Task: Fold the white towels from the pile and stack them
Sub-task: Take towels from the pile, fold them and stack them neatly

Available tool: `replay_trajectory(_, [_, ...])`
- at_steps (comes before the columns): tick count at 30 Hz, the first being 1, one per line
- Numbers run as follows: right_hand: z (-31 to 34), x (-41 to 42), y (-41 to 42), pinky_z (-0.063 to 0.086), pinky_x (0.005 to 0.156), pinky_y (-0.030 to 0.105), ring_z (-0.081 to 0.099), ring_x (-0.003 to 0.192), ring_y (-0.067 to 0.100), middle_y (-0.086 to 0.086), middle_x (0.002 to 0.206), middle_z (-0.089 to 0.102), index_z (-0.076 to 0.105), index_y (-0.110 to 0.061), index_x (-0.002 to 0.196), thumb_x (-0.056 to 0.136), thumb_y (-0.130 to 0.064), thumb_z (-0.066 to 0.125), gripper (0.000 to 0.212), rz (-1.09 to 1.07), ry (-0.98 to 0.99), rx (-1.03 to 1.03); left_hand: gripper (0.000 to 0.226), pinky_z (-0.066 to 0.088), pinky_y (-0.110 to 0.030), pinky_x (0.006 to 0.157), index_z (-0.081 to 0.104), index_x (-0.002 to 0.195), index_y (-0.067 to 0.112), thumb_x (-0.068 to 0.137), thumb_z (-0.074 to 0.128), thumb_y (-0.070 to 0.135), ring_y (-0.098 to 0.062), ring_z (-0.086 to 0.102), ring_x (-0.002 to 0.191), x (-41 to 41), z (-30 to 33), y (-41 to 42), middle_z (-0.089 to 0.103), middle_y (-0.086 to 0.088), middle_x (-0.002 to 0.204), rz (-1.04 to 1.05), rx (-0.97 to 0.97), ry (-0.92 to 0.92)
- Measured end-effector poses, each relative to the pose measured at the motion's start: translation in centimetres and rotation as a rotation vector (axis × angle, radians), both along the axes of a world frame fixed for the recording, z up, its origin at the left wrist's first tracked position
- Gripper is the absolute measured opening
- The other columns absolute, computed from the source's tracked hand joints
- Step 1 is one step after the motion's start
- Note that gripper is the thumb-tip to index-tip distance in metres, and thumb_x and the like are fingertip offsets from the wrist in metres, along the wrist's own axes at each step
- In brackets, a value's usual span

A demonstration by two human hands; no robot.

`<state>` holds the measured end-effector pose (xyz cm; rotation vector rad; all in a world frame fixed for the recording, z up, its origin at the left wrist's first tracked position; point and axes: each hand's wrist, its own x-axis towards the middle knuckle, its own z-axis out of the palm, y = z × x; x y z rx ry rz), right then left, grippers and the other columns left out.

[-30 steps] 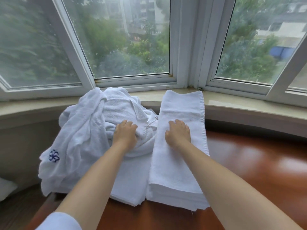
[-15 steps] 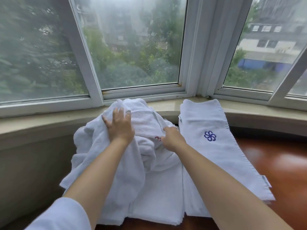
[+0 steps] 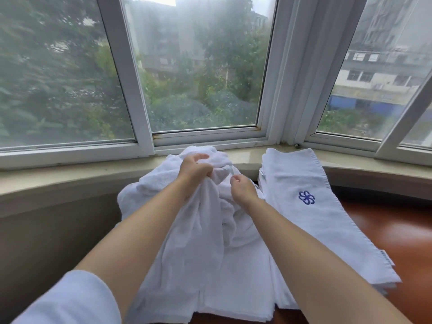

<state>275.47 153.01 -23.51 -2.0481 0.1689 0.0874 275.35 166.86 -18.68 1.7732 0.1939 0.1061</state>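
Left hand [image 3: 195,170] grips towel pile [image 3: 187,230] top; right hand [image 3: 243,190] loosely curled, holding nothing, just beside.

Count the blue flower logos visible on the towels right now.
1: on the top towel of the folded stack, at its logo, right of the right hand. Others may be hidden inside the crumpled pile.

The left hand [image 3: 195,170] hides in the towel pile [image 3: 205,242], maybe gripping it. The folded stack [image 3: 311,220] hides its lower towels.
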Motion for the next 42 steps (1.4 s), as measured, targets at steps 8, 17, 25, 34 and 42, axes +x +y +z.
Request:
replay_trajectory(8, [1.6, -3.9, -2.5, 0.039, 0.082, 0.029, 0.048, 0.099, 0.022, 0.01, 0.114, 0.057, 0.057, -0.012, 0.125, 0.089, -0.002, 0.045, 0.039, 0.389, 0.316, 0.196, 0.017, 0.035, -0.024, 0.051, 0.048, 0.074, 0.002, 0.062, 0.036, -0.001, -0.018, 0.046, 0.052, -4.1, 2.9, -2.9, 0.047, -0.007, 0.059, -0.205, -0.499, 0.012])
replay_trajectory(17, [3.6, -6.6, -9.0, 0.042, 0.087, 0.033, 0.055, 0.098, 0.026, 0.004, 0.101, 0.058, 0.06, -0.028, 0.104, 0.062, -0.06, 0.069, 0.053, 0.319, 0.328, 0.561, 0.014, 0.047, -0.022, 0.058, 0.057, 0.098, 0.008, 0.091, 0.05, -0.002, -0.019, 0.053, 0.069, -4.6, 3.5, -6.7, 0.056, -0.008, 0.079, 0.064, -0.305, -0.021])
replay_trajectory(25, [3.9, -9.0, -12.7, 0.052, 0.087, 0.037, 0.066, 0.088, 0.029, 0.015, 0.1, 0.067, 0.066, -0.007, 0.103, 0.071, -0.024, 0.064, 0.037, 0.323, 0.263, 0.809, 0.036, 0.045, -0.032, 0.082, 0.063, 0.102, 0.011, 0.095, 0.041, 0.039, -0.024, 0.057, 0.096, -9.6, 1.5, -9.5, 0.062, -0.014, 0.1, -0.142, -0.392, 0.285])
replay_trajectory(34, [4.8, -10.6, -17.3, 0.049, 0.072, 0.032, 0.06, 0.08, 0.03, 0.013, 0.083, 0.062, 0.056, -0.006, 0.111, 0.083, -0.022, 0.049, 0.033, 0.366, 0.272, 0.948, 0.023, 0.048, -0.031, 0.068, 0.067, 0.079, 0.007, 0.085, 0.048, 0.018, -0.024, 0.063, 0.068, -15.2, 1.9, -11.2, 0.067, -0.009, 0.073, -0.114, -0.283, 0.441])
replay_trajectory(42, [6.4, -11.2, -19.6, 0.056, 0.066, 0.028, 0.071, 0.074, 0.024, 0.011, 0.082, 0.071, 0.069, -0.011, 0.099, 0.092, -0.044, 0.047, 0.04, 0.407, 0.25, 1.08, 0.042, 0.036, -0.019, 0.042, 0.044, 0.055, 0.012, 0.094, 0.032, 0.002, -0.007, 0.044, 0.039, -13.4, 6.7, -17.3, 0.045, 0.004, 0.042, -0.04, -0.516, -0.009])
